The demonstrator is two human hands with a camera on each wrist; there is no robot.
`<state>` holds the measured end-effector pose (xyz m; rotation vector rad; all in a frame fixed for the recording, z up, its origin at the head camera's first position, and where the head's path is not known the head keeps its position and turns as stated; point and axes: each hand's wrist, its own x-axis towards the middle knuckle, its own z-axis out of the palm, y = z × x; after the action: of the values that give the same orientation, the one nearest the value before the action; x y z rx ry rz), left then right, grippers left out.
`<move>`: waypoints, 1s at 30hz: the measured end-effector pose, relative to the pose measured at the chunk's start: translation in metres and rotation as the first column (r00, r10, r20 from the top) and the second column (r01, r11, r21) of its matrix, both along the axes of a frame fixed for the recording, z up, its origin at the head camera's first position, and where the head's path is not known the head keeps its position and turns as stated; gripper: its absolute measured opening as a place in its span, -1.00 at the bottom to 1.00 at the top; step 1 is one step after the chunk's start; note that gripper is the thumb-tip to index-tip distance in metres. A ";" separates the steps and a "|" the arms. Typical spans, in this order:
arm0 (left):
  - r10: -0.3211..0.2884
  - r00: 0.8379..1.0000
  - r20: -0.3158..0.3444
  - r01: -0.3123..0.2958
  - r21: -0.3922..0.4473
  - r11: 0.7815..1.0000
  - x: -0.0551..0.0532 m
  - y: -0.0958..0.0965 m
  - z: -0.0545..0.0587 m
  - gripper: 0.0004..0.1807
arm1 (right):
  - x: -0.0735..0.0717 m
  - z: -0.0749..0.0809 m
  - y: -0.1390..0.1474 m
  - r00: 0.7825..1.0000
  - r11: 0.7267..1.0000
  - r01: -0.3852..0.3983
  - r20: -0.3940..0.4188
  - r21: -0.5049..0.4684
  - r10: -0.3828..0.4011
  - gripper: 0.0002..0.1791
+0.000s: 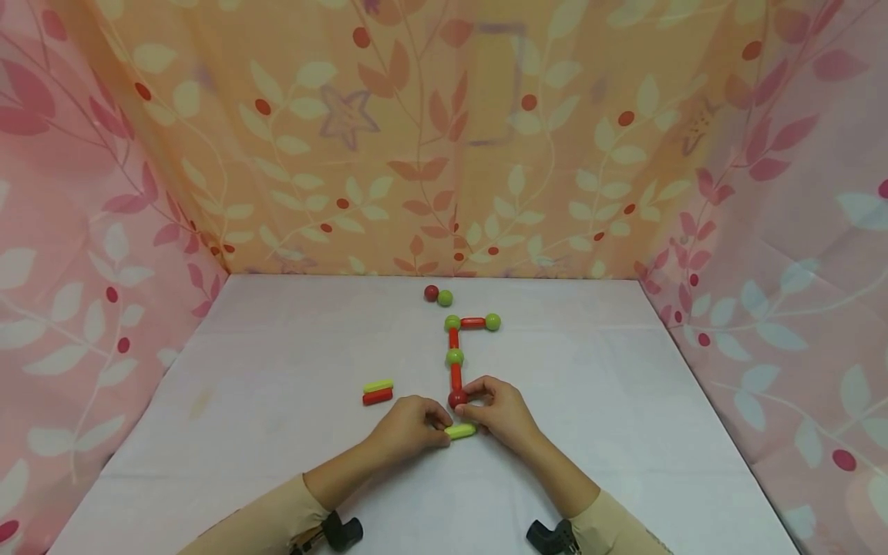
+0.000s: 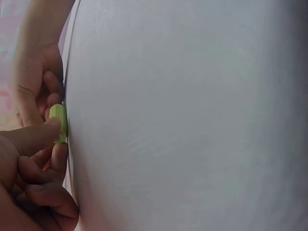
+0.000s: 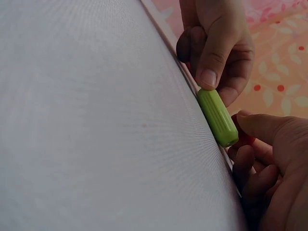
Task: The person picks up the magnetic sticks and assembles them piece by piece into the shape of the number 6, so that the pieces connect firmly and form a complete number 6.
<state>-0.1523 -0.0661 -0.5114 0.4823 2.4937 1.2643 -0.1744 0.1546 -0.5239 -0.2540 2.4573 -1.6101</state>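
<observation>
My left hand pinches one end of a yellow-green ribbed rod between thumb and fingers, low over the white table. In the right wrist view the rod shows its free end, close to the red ball. With thumb and fingertips, my right hand holds the red ball at the near end of a joined chain. From that ball a red rod runs to a green ball, then a second red rod to a corner green ball. There the chain turns right.
A red rod and a green ball form the chain's far right arm. Behind it lie a loose red ball and green ball. Left of the chain, a yellow-green rod lies beside a red one. Patterned curtains surround the table.
</observation>
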 end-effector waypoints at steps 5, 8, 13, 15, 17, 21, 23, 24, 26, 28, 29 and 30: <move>0.021 1.000 -0.001 -0.021 0.003 1.000 0.001 0.002 0.002 -0.84 | 0.001 0.001 0.000 1.000 1.000 0.000 -0.001 0.003 0.000 -0.67; 0.033 0.999 0.001 -0.033 0.007 0.999 0.002 0.003 0.003 -0.83 | 0.001 0.000 0.000 1.000 1.000 -0.001 0.000 -0.001 0.001 -0.67; 0.065 0.997 0.030 -0.066 0.046 0.997 0.002 0.002 0.002 -0.78 | 0.002 0.001 0.000 1.000 1.000 -0.006 0.008 -0.009 0.006 -0.66; 0.088 0.995 0.048 -0.091 0.072 0.993 0.001 0.001 0.002 -0.77 | 0.001 0.001 0.000 1.000 1.000 -0.002 0.010 -0.011 0.002 -0.66; 0.115 0.991 0.071 -0.122 0.099 0.988 -0.001 0.000 0.004 -0.75 | 0.000 0.003 0.000 1.000 1.000 0.002 0.012 -0.013 -0.001 -0.66; 0.158 0.983 0.093 -0.171 0.160 0.972 -0.007 0.000 0.008 -0.70 | -0.003 0.006 0.000 1.000 1.000 0.000 0.009 -0.015 0.000 -0.65; 0.164 0.982 0.096 -0.179 0.188 0.966 -0.011 0.000 0.008 -0.66 | -0.004 0.007 -0.001 1.000 1.000 -0.003 0.012 -0.013 0.003 -0.64; 0.163 0.982 0.097 -0.179 0.200 0.963 -0.012 0.000 0.008 -0.65 | -0.004 0.008 -0.001 1.000 1.000 -0.003 0.015 -0.012 0.003 -0.63; 0.157 0.983 0.098 -0.176 0.228 0.958 -0.015 0.000 0.005 -0.63 | -0.004 0.008 -0.001 1.000 1.000 -0.006 0.025 -0.013 0.006 -0.62; 0.158 0.981 0.112 -0.182 0.248 0.952 -0.017 0.000 0.003 -0.62 | -0.005 0.007 -0.002 0.999 1.000 -0.010 0.034 -0.014 0.011 -0.62; 0.158 0.981 0.115 -0.183 0.256 0.949 -0.018 0.001 0.002 -0.62 | -0.005 0.007 -0.002 0.999 1.000 -0.014 0.038 -0.014 0.014 -0.62; 0.161 0.980 0.117 -0.186 0.261 0.947 -0.018 0.001 0.001 -0.62 | -0.005 0.006 -0.002 0.999 1.000 -0.019 0.040 -0.014 0.020 -0.63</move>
<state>-0.1702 -0.0652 -0.5107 0.2588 2.3370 1.6686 -0.1795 0.1527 -0.5176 -0.2443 2.4076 -1.6079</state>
